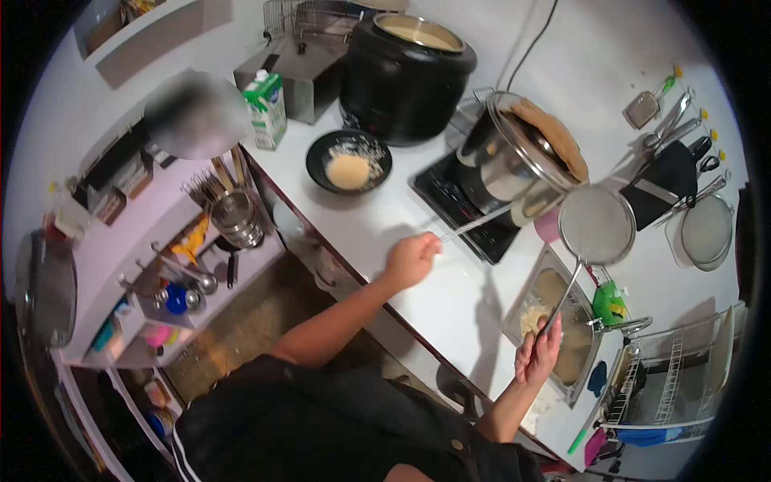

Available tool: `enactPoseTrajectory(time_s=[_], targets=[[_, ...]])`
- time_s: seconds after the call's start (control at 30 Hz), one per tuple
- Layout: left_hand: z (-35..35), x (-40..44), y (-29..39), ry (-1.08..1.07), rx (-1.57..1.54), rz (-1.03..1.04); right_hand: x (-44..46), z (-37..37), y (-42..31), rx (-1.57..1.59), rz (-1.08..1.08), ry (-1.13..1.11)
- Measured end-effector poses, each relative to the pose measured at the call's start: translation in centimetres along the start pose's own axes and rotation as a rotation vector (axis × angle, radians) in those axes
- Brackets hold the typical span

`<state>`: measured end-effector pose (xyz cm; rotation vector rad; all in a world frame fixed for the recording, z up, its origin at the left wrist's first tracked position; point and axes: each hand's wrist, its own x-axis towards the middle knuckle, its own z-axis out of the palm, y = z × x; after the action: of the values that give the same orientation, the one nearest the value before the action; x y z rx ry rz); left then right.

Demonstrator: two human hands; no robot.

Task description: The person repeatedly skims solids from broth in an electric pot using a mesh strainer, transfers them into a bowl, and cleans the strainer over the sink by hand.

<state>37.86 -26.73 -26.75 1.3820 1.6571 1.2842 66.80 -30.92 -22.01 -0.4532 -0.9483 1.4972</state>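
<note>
Our white counter (450,301) runs from far left to near right. On it we have a carton (265,112) and steel box (293,84) far left, a bowl (323,178) nearer than the black kettle (401,88), a hob (430,193) farther right, and powder (536,416) near right.

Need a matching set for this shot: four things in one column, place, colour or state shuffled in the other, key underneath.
Things
1. carton
2. steel pot
3. right hand
4. grater

Place, colour or state
A. gripping the handle of a strainer
B. hanging on the wall
C. green and white
D. on the black hob

Pairs: 1-C, 2-D, 3-A, 4-B
</note>
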Motion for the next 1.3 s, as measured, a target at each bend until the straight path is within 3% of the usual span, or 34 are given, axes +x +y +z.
enactPoseTrajectory(time_s=[0.1,0.23,0.3,0.43,0.57,0.73,0.97,1.17,1.3], targets=[[-10.7,2.4,-4.1,0.270,0.217,0.104,5.3,7.4,3.1,-0.382,-0.051,0.170],[-20.8,4.8,-6.3,0.227,0.397,-0.013,13.7,15.3,4.9,-0.788,-0.236,0.209],[-23.2,5.6,-7.1,0.189,0.426,-0.034,18.7,19.0,4.5,-1.175,-0.563,0.110],[-25.1,7.2,-9.4,0.153,0.339,-0.051,29.0,25.0,3.1,-1.821,-1.002,-0.082],[-25.7,7.4,-10.2,0.115,0.233,0.035,38.4,29.3,4.3,-2.252,-1.074,-0.194],[-26.6,7.0,-9.5,-0.038,0.134,-0.076,46.5,32.5,7.8,-2.386,-1.325,-0.529],[-29.0,9.5,-9.0,-0.140,0.019,-0.087,50.9,34.7,11.6,-2.564,-1.283,-0.731],[-31.4,12.4,-10.3,-0.242,0.056,-0.022,52.8,35.4,12.6,-2.636,-1.064,-0.628],[-31.2,13.8,-10.9,-0.270,0.031,0.013,55.6,35.5,13.7,-2.653,-1.121,-0.633]])
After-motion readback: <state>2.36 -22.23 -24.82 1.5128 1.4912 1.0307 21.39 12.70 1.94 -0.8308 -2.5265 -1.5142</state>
